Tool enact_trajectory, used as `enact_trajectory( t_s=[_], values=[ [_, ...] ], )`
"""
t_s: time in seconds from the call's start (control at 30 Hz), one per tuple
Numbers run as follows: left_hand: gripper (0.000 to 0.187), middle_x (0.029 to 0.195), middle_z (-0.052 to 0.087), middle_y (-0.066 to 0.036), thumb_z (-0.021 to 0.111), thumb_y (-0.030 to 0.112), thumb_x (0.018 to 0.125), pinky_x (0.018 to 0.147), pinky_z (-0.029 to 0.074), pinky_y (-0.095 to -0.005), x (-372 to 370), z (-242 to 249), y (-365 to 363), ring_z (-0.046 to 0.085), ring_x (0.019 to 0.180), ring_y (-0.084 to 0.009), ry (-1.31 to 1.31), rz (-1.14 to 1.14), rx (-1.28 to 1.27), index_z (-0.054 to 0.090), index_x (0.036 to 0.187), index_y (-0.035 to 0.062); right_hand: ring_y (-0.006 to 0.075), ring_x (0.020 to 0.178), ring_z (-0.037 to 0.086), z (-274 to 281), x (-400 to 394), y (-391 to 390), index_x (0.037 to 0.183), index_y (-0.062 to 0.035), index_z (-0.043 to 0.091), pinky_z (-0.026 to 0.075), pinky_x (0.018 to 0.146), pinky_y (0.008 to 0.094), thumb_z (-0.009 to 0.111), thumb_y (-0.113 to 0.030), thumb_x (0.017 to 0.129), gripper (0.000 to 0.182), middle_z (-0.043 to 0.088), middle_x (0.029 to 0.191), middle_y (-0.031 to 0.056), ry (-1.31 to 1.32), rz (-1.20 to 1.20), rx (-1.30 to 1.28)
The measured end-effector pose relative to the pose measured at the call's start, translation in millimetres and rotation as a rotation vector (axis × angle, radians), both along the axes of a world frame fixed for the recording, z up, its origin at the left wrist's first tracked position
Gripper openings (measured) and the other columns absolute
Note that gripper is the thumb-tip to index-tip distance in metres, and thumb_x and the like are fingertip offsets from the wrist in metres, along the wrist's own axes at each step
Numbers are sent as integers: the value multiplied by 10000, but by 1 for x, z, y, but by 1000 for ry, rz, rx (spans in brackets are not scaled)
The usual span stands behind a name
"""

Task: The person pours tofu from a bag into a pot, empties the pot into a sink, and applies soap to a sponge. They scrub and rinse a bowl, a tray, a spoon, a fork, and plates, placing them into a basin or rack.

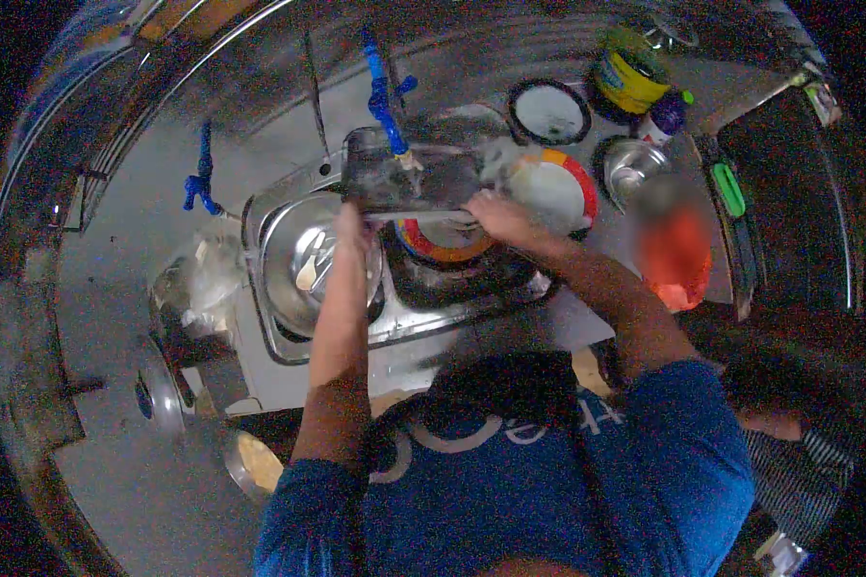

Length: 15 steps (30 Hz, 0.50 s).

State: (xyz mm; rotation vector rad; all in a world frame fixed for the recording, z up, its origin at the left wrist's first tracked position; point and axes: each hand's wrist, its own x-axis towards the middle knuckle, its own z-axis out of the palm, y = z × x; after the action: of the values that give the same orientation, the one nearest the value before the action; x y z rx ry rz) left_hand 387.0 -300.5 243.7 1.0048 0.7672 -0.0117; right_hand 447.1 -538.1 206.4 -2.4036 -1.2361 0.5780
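I hold a dark rectangular metal tray [409, 178] upright over the right sink basin, under the blue tap [385, 96]. My left hand [351, 223] grips its lower left edge. Along the tray's lower right edge rests my right hand [496, 213], fingers closed on what looks like a scrubber, though I cannot tell for sure. Below the tray lies a plate [443, 245] with a red, yellow and blue rim.
The left basin holds a steel bowl [293, 279] with spoons [310, 269]. On the right counter stand a colourful-rimmed white plate [558, 188], a dark-rimmed plate [548, 112], a steel bowl [630, 168], a yellow tub [628, 82] and a green brush [728, 189].
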Motion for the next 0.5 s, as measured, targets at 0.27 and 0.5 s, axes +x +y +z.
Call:
enact_trajectory(
  t_s=[0.27, 0.5],
  values=[
    [282, 873, 496, -131, 394, 172, 772, 581, 475, -369, -18, -29, -80, 529, 676, -254, 9, -12, 133, 419, 1002, 10, 306, 864, 496, 12, -70, 43, 924, 4, 459, 380, 780, 401, 416, -141, 738, 239, 484, 912, 183, -270, -144, 294],
    [306, 865, 483, -202, 340, 129, 743, 550, 508, -471, -21, -25, -18, 552, 670, -345, 152, -208, -24, 378, 1001, -31, 291, 866, 472, 38, -49, -1, 808, -14, 452, 389, 746, 374, 427, -151, 742, 154, 469, 823, 141, -284, 342, 182]
  ],
)
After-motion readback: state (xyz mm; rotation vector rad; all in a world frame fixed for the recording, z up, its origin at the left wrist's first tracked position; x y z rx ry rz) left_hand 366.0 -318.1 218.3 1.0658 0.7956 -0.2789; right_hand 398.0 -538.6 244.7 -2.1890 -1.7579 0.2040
